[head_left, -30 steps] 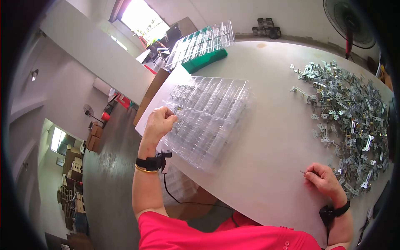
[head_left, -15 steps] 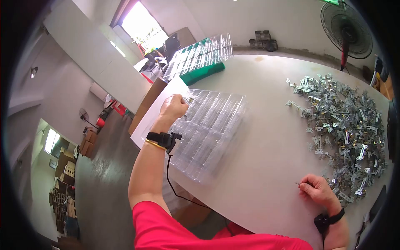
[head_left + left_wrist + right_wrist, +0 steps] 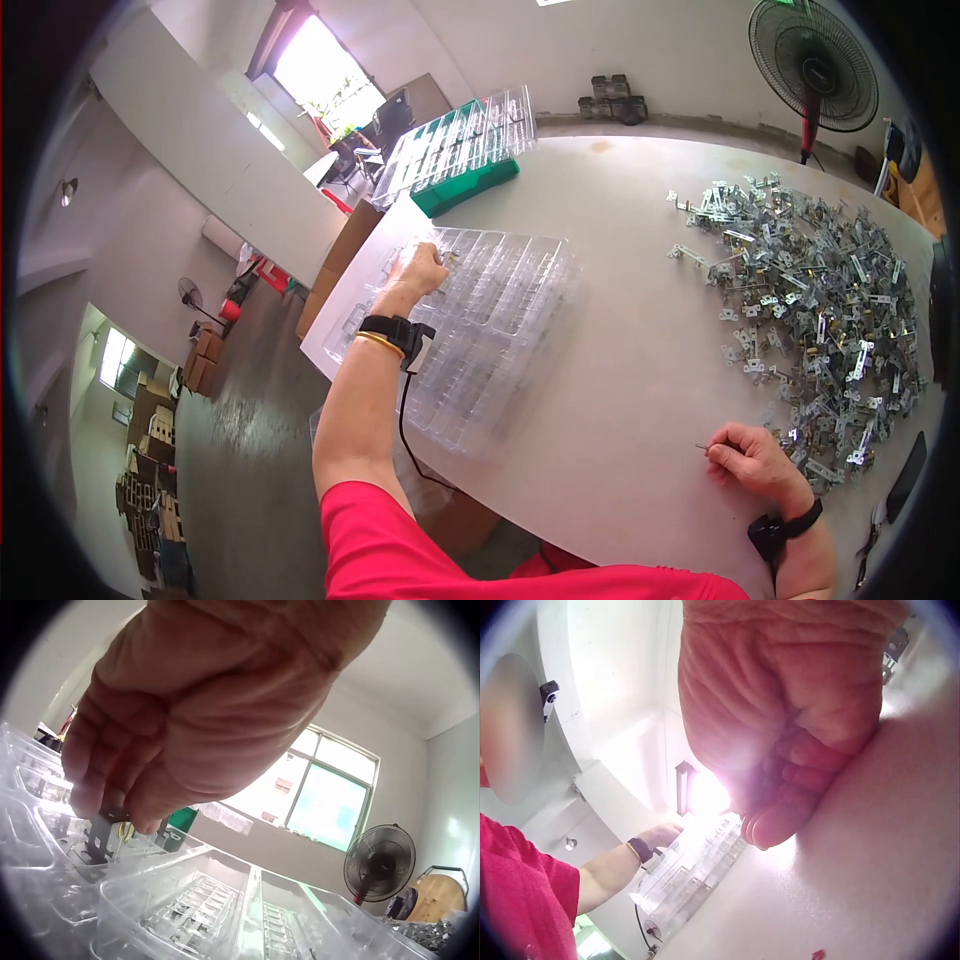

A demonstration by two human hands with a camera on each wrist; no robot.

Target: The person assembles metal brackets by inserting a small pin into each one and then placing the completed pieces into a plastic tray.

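Observation:
My left hand (image 3: 415, 272) is at the far left part of a clear plastic compartment tray (image 3: 480, 340). In the left wrist view, its fingertips pinch a small perforated metal bracket (image 3: 100, 838) right at the wall of a compartment. Neighbouring compartments hold similar metal parts (image 3: 196, 907). My right hand (image 3: 757, 463) rests low over the white table, fingers curled, pinching a thin metal pin (image 3: 702, 446) that points left. Most of that pin is hidden by the fingers.
A large heap of metal brackets (image 3: 810, 300) covers the right of the table (image 3: 620, 400). Another clear tray (image 3: 470, 140) lies on a green bin (image 3: 465, 188) at the back left. Dark-handled tools (image 3: 905, 475) lie at the right edge. A fan (image 3: 815, 70) stands behind.
My left hand has moved from the tray's left side toward its far left part, wrist turning over. The right hand stays in place with the pin. The head view has shifted slightly.

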